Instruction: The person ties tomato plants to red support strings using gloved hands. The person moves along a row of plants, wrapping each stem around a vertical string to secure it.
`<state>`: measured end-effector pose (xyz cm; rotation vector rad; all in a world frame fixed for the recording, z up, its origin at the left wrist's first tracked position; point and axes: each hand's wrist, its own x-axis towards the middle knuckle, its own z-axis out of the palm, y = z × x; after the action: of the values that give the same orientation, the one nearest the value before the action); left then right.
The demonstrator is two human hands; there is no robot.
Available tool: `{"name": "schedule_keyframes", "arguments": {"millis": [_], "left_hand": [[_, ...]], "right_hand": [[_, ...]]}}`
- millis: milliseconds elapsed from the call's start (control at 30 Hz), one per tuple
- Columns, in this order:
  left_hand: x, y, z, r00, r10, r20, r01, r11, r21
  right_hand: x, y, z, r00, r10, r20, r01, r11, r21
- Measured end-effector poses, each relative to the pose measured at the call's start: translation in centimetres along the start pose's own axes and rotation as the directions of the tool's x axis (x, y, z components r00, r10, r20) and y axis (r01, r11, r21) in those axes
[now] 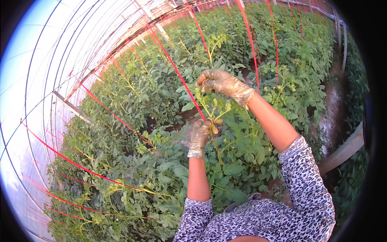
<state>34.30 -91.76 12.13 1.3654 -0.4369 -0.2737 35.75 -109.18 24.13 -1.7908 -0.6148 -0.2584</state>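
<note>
Both hands wear thin, stained, translucent gloves. My left hand is closed around the upper stem of a tomato plant, together with the red twine that runs up from it to the upper left. Leafy shoots of this plant stick up above that fist. Over the shoots, a little higher and to the right, is my right hand, its fingers curled towards the leaves. Whether its fingertips hold anything cannot be made out. Below the left hand the plant's stem runs down into the foliage.
Rows of tomato plants surround me, many on red twines stretched from above. A pale post leans at the left. Curved greenhouse ribs and film rise on the left. At the right lie a soil path and a curved pale beam.
</note>
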Motion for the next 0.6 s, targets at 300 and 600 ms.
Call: {"name": "schedule_keyframes", "arguments": {"millis": [300,600], "left_hand": [[-0.8,-0.3,0.3,0.977,0.192,-0.091,-0.187,0.981,0.056],[-1.0,-0.7,0.4,0.964,0.195,-0.18,-0.153,0.962,0.226]], "right_hand": [[-1.7,0.1,-0.6,0.962,0.255,0.103,-0.111,0.704,-0.701],[-1.1,2.8,-0.2,0.953,0.239,0.186,-0.137,0.888,-0.439]]}}
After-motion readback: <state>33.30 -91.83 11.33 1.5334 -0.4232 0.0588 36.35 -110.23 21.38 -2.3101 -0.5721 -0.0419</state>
